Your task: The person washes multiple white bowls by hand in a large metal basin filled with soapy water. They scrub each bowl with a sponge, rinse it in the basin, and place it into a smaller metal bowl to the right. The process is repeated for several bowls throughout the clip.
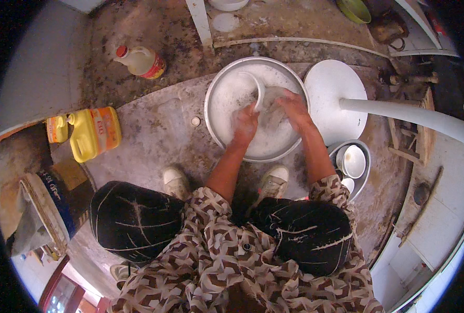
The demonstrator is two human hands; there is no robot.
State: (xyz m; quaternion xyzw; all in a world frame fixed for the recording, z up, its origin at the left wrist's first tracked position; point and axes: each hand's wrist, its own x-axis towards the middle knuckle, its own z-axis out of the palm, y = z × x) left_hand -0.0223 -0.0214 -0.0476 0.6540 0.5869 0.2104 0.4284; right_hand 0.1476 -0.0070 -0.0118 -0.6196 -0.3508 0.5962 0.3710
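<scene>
A round metal basin (210, 129) of foamy, whitish water stands on the floor before my feet. Over the foam, my left hand (245, 123) grips a white dish (261, 92) by its lower edge; only the curved rim stands out clearly, so bowl or plate I cannot tell. My right hand (296, 109) is at the basin's right side, its fingers closed around a blurred greyish cloth or scrubber (273, 98) against the dish. Both hands are smeared by motion.
A round white board or lid (326, 86) touches the basin's right side, crossed by a pale pipe (404, 111). Nearer me, a metal tub (367, 168) holds white bowls (353, 160). Yellow jugs (95, 133), a red-capped bottle (142, 62) and a small cap (195, 121) are leftward.
</scene>
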